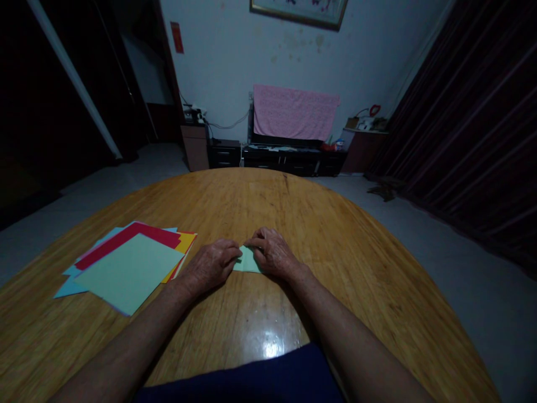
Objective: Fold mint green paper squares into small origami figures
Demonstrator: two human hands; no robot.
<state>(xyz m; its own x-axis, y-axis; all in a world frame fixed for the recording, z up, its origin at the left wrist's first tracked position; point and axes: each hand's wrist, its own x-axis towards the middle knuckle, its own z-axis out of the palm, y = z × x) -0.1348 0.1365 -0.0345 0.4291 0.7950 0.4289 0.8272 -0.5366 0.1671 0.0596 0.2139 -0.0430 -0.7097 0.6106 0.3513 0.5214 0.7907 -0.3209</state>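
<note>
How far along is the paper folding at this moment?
Done: one light green sheet is already off the stack and folded small, mostly hidden between the hands. In hand: the left hand and right hand both press on it on the wooden table. Left: how many folds remain cannot be told; the stack of coloured sheets lies flat and unfolded beside the left hand.

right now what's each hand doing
Left hand: closed, fingers pressing on the small green paper.
Right hand: closed, pressing the same paper against the table.
</note>
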